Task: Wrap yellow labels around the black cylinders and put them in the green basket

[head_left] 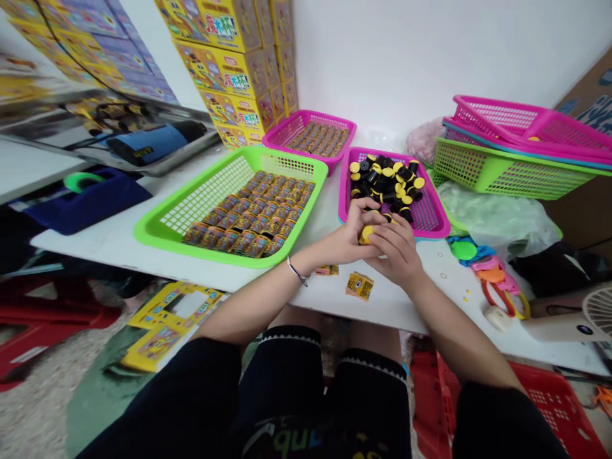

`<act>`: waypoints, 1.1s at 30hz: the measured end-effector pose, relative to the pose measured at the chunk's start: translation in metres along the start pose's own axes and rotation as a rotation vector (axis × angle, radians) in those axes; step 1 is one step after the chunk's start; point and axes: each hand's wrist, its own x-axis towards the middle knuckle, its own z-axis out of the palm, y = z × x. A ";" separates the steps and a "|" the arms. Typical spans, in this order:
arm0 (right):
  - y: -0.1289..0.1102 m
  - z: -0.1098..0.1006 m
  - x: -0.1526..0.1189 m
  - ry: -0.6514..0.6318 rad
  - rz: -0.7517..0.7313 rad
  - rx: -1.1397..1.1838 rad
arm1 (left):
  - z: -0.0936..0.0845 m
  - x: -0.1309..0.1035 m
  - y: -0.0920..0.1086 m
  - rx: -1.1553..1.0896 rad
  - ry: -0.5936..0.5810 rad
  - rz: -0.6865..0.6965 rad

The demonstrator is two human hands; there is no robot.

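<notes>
My left hand [348, 238] and my right hand [396, 250] meet at the near edge of a pink basket [442, 226]. Both sets of fingers close round a small container with a yellow cap [366, 234]; its lower part is hidden by the fingers. Behind them, the basket holds many small black containers with yellow caps [388, 182]. Just below my hands, a small stack of printed yellow cards [359, 286] lies on the white table [306, 299]. Another little stack of cards [327, 270] sits partly behind my left wrist.
At left, a green basket [157, 239] holds rows of wrapped containers [251, 217]. A second pink basket [351, 137] stands behind it, beside stacked yellow boxes [224, 76]. Nested baskets [482, 169], tape rolls [495, 280] and a fan [597, 312] are at right.
</notes>
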 end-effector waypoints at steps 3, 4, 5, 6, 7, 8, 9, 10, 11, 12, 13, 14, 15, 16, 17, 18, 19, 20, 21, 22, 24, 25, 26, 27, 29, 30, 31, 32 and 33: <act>0.010 -0.008 0.002 0.096 0.046 0.005 | -0.004 -0.004 0.025 0.227 0.215 -0.014; 0.013 -0.012 0.003 0.116 0.093 -0.016 | -0.010 -0.007 0.037 0.316 0.244 -0.041; 0.017 -0.015 0.005 0.108 0.152 -0.055 | -0.018 -0.009 0.049 0.399 0.244 -0.073; 0.021 -0.019 0.006 0.091 0.206 -0.105 | -0.029 -0.011 0.061 0.473 0.228 -0.104; 0.024 -0.021 0.007 0.073 0.267 -0.151 | -0.042 -0.012 0.071 0.536 0.204 -0.138; 0.027 -0.023 0.009 0.059 0.322 -0.186 | -0.058 -0.012 0.078 0.592 0.185 -0.178; 0.030 -0.024 0.010 0.045 0.371 -0.210 | -0.075 -0.009 0.080 0.649 0.166 -0.223; 0.031 -0.024 0.011 0.031 0.414 -0.222 | -0.093 -0.005 0.079 0.711 0.152 -0.280; 0.032 -0.024 0.012 0.018 0.449 -0.227 | -0.110 0.001 0.073 0.772 0.131 -0.342; 0.033 -0.022 0.012 -0.003 0.478 -0.229 | -0.125 0.007 0.063 0.826 0.093 -0.411; 0.033 -0.020 0.012 -0.026 0.496 -0.233 | -0.138 0.014 0.051 0.865 0.055 -0.479; 0.032 -0.018 0.011 -0.050 0.508 -0.240 | -0.149 0.020 0.037 0.880 0.005 -0.538; 0.032 -0.017 0.011 -0.072 0.517 -0.250 | -0.156 0.025 0.022 0.882 -0.040 -0.584; 0.031 -0.015 0.010 -0.090 0.525 -0.258 | -0.161 0.028 0.008 0.884 -0.073 -0.617; 0.031 -0.014 0.010 -0.099 0.534 -0.261 | -0.164 0.030 -0.005 0.890 -0.099 -0.648; 0.031 -0.014 0.011 -0.096 0.548 -0.255 | -0.165 0.030 -0.017 0.897 -0.125 -0.676; 0.032 -0.015 0.012 -0.078 0.567 -0.241 | -0.165 0.029 -0.027 0.902 -0.151 -0.699; 0.033 -0.015 0.014 -0.055 0.590 -0.220 | -0.165 0.027 -0.034 0.904 -0.178 -0.718; 0.036 -0.016 0.017 -0.040 0.617 -0.193 | -0.165 0.025 -0.040 0.900 -0.206 -0.729; 0.040 -0.018 0.022 -0.045 0.655 -0.163 | -0.165 0.022 -0.044 0.894 -0.229 -0.732; 0.052 -0.019 0.033 -0.170 0.772 -0.103 | -0.167 0.018 -0.048 0.886 -0.267 -0.726; 0.059 -0.018 0.040 -0.304 0.846 -0.078 | -0.168 0.018 -0.047 0.889 -0.283 -0.721; 0.066 -0.017 0.047 -0.487 0.908 -0.056 | -0.168 0.018 -0.046 0.898 -0.290 -0.710; 0.074 -0.014 0.054 -0.693 0.947 -0.051 | -0.167 0.020 -0.042 0.917 -0.285 -0.692; 0.088 -0.007 0.067 -1.115 0.891 -0.075 | -0.158 0.023 -0.029 0.976 -0.225 -0.638; 0.094 -0.003 0.072 -1.197 0.880 -0.066 | -0.148 0.023 -0.019 1.015 -0.178 -0.591; 0.099 0.000 0.077 -1.252 0.874 -0.062 | -0.135 0.022 -0.007 1.054 -0.134 -0.522; 0.103 0.003 0.080 -1.286 0.872 -0.055 | -0.119 0.018 0.005 1.082 -0.110 -0.440; 0.105 0.005 0.082 -1.292 0.879 -0.048 | -0.100 0.012 0.017 1.115 -0.117 -0.300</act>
